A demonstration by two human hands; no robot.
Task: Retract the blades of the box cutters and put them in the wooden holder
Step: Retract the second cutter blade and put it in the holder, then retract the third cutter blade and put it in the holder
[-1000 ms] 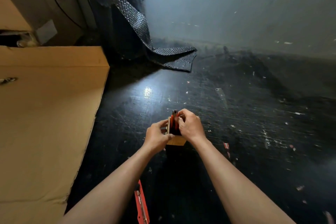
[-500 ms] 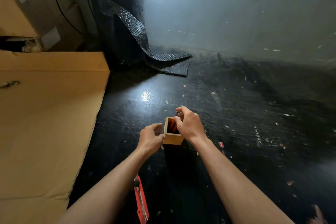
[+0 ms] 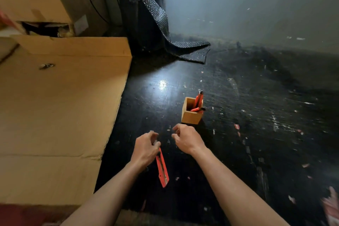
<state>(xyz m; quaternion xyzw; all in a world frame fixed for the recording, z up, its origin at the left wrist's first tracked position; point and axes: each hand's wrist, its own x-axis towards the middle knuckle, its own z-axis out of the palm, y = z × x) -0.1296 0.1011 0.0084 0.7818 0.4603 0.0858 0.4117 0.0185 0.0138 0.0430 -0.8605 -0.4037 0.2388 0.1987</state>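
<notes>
Standing well in from the black floor's [image 3: 238, 152] edges, the wooden holder [image 3: 189, 115] holds two red box cutters [image 3: 199, 100], bare floor around it. Cardboard [image 3: 60, 106] borders the floor's left edge. A third cutter [image 3: 162, 170] lies near the front edge, its far end under the left hand [image 3: 145, 147], fingers loosely curled, not clamped. The right hand [image 3: 187, 138] hovers empty, fingers apart.
</notes>
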